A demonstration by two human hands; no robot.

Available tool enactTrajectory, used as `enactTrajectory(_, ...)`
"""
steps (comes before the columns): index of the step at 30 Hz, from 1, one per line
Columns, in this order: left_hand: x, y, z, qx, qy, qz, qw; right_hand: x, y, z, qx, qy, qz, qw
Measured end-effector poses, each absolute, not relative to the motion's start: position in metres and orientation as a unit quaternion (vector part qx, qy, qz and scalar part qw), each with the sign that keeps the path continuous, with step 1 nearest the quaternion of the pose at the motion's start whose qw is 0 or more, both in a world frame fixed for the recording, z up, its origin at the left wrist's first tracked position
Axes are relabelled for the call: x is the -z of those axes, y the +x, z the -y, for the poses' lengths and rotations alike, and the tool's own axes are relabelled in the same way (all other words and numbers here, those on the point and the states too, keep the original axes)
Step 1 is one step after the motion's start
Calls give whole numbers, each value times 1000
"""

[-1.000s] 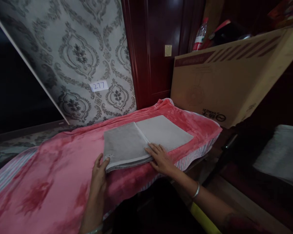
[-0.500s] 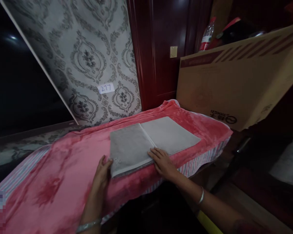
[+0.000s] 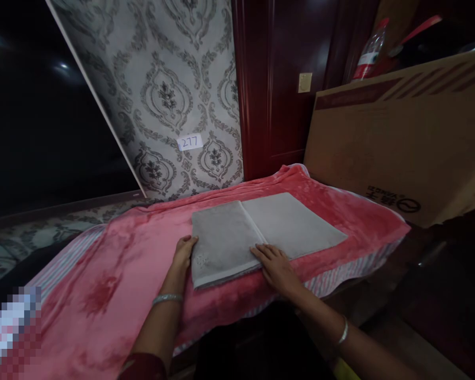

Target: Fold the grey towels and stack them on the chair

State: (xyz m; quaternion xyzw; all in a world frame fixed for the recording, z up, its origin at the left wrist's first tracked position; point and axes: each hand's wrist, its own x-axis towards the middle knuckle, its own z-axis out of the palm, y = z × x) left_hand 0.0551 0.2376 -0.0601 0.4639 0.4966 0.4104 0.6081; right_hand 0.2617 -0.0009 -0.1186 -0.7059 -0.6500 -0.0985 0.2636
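Just one folded grey towel (image 3: pixel 221 243) on one pink blanket (image 3: pixel 103 285) meets the left hand (image 3: pixel 185 253) and right hand (image 3: pixel 277 269), both unclamped.

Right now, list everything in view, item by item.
grey towel: one, grey, folded, lying on the blanket
fleece blanket: one, pink with a striped edge, under the towel
cardboard box: one, tan, beyond the blanket's right end
plastic bottle: one, clear with a red label, behind the box
damask wallpaper: grey and white, left of the door
number label: one, white, reading 277, on the wallpaper
wooden door: one, dark red, behind the blanket
left hand: one, at the towel's left edge
right hand: one, resting on the towel's near edge
bangles: two, silver, one on each wrist
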Motion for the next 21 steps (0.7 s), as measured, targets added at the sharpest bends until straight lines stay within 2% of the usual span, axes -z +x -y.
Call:
enactTrajectory(5,57,64,-239,-368,497,-481,621,112,266,-4,91,-710,643,272)
enactTrajectory(11,45,71,-245,-396,523,-473,588,95,275,-13,79,-712,644,267)
enactTrajectory(18,-11,64,-269,-398,558,-449,573,34,271,-21,110,-697,643,296)
enactTrajectory(21,-28,32,-277,-405,569,-451,555,26,238,-25,105,-684,662,287)
